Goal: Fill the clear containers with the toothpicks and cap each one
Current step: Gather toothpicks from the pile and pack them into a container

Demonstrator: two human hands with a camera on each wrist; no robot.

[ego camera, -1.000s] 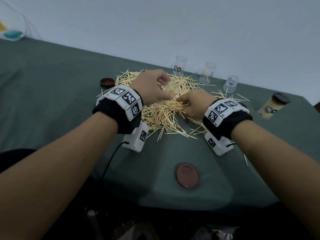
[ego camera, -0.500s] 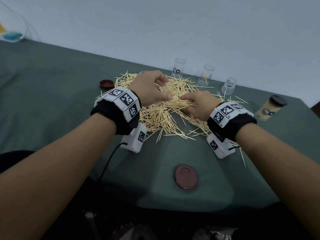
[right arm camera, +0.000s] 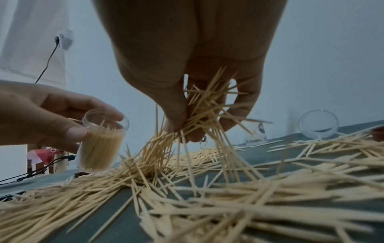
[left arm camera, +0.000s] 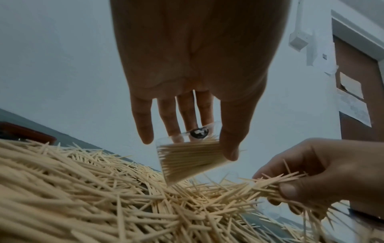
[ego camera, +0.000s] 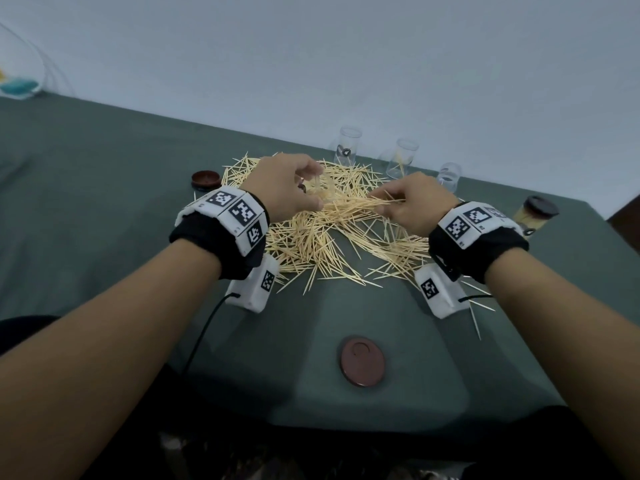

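Holding a clear container (right arm camera: 101, 141) between thumb and fingers, the left hand (ego camera: 284, 188) hovers just above the far-left part of the toothpick pile (ego camera: 322, 237) on the green table (ego camera: 104, 202). That container is packed with toothpicks standing lengthwise; the right wrist view shows it roughly upright, mouth up, while the head view mostly hides it behind the hand. The right hand (ego camera: 412, 206), knuckles up, pinches a messy bundle of toothpicks (right arm camera: 199, 111) fanning down and left into the pile. Three empty-ish clear containers (ego camera: 401, 159) stand at the far edge, one maybe holding a stick or two. A capped full one (ego camera: 531, 214) sits far right, and a brown lid (ego camera: 362, 361) lies near.
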